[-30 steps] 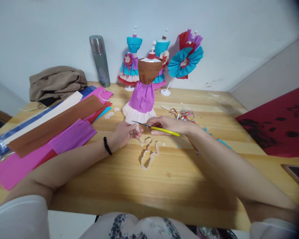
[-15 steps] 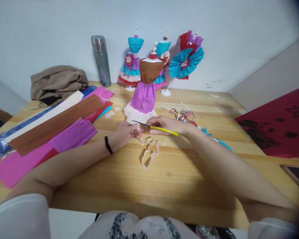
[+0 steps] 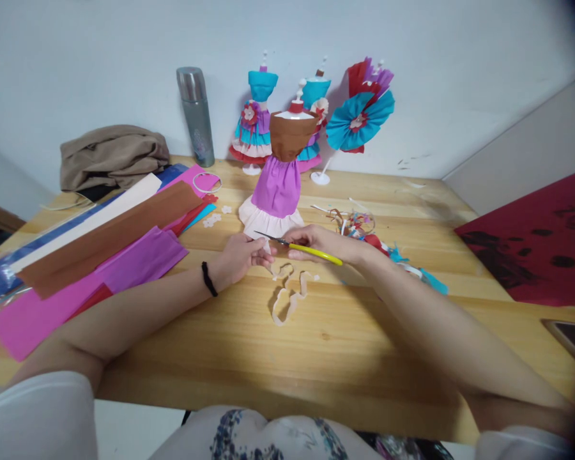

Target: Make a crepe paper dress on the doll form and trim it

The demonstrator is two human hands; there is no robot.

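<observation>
A small dress form stands in front of me, with a brown top, a purple skirt and a pale pink ruffle at the hem. My left hand pinches the lower edge of that ruffle. My right hand is closed on yellow-handled scissors, whose blades point left across the hem close to my left fingers. Just below the hands, a thin pale curled strip lies on the wooden table.
Coloured crepe paper sheets lie at the left beside a brown cloth. A flask and more dressed forms stand along the wall. Paper scraps lie right of the hands; a red sheet leans further right.
Both hands stay almost in place at the hem. The right forearm has shifted slightly, and the view has moved a little.
</observation>
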